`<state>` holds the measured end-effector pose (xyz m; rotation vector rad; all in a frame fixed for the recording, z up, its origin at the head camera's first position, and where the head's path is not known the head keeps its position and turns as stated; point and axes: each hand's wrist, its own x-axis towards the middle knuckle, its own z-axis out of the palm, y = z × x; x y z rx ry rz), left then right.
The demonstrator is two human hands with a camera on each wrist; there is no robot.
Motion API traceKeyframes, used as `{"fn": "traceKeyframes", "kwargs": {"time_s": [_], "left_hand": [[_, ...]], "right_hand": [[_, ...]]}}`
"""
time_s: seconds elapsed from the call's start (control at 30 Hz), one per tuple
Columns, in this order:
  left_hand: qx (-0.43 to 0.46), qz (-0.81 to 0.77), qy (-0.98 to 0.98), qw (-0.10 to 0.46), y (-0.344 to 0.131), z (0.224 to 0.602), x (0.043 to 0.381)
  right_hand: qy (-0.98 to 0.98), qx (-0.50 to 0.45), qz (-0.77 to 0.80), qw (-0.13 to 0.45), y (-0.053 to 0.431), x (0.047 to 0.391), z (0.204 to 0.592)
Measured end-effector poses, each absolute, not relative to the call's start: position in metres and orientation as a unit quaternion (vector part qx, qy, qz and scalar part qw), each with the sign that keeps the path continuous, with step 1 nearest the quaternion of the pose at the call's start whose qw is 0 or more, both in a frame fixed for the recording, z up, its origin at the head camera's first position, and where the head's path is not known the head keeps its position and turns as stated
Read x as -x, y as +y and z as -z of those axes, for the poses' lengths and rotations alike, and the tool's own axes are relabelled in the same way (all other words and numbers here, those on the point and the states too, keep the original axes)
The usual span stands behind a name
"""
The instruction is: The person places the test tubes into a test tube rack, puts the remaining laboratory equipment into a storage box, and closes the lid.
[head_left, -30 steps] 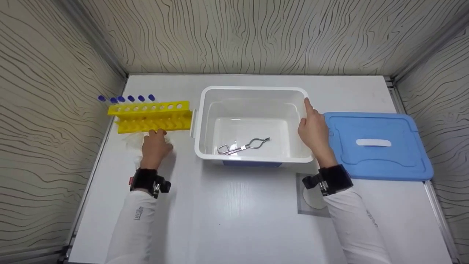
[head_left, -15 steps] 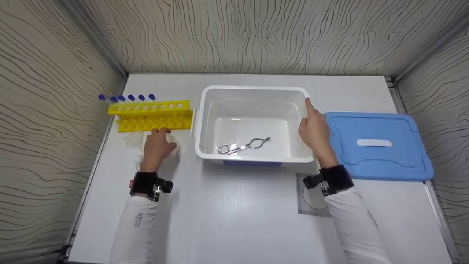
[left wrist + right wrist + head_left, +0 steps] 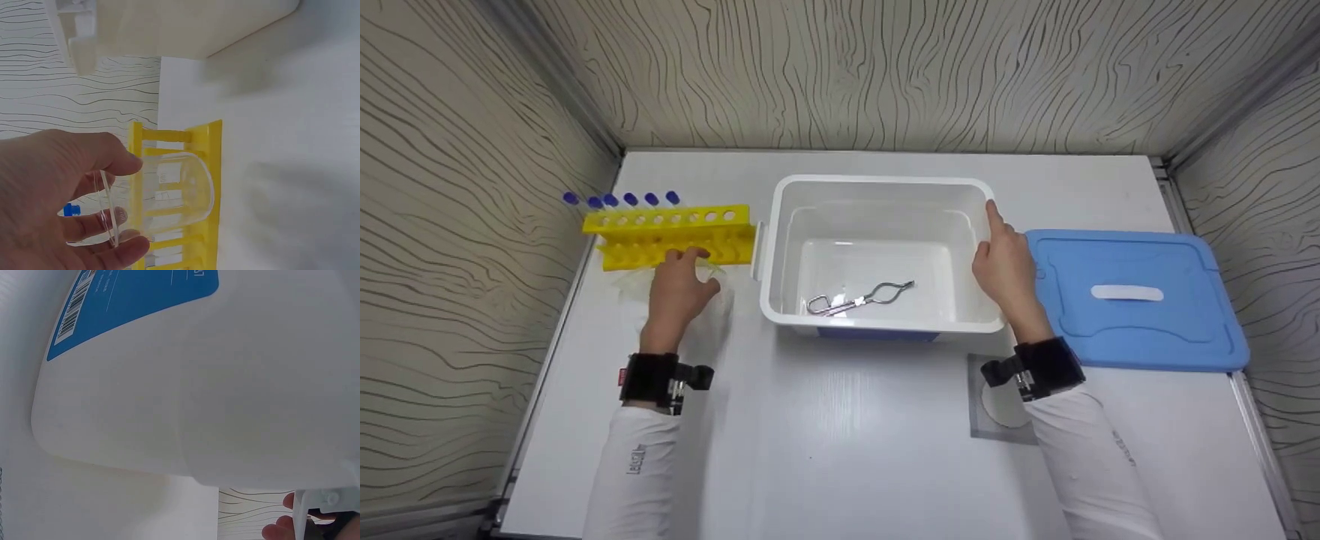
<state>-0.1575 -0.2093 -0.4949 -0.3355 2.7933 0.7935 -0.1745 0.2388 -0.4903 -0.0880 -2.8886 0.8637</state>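
Observation:
My left hand [image 3: 679,296] holds a clear beaker [image 3: 180,191] by its rim end, thumb on one side and fingers on the other. In the left wrist view the beaker lies sideways before the yellow test tube rack [image 3: 215,169]. The head view shows that hand just in front of the rack, largely covering the beaker. My right hand [image 3: 1006,262] grips the right side of a white storage box [image 3: 877,328]; in the right wrist view its fingertips [image 3: 273,532] curl behind the box's handle. Inside the box rest metal tongs [image 3: 859,301].
Blue-capped test tubes [image 3: 631,199] stand at the rack's back left. A pale see-through item [image 3: 634,283] is left of my left hand. The blue lid [image 3: 1125,330] lies right of the box. A grey wire gauze with a white centre [image 3: 1001,405] lies by my right wrist.
My left hand has shifted slightly toward the rack, its thumb spreading further from the fingers. The right hand, box and tongs stay where they were.

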Motion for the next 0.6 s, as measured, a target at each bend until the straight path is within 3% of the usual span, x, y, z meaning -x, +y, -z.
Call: {"fn": "traceKeyframes", "kwargs": {"time_s": [0.37, 0.6], "left_hand": [[0.084, -0.270, 0.957, 0.065, -0.201, 0.459, 0.154], [0.037, -0.259, 0.965, 0.005, -0.197, 0.435, 0.150]], "right_hand": [[-0.959, 0.033, -0.277, 0.055, 0.239, 0.175, 0.489], [-0.956, 0.031, -0.286, 0.058, 0.239, 0.175, 0.490]]}}
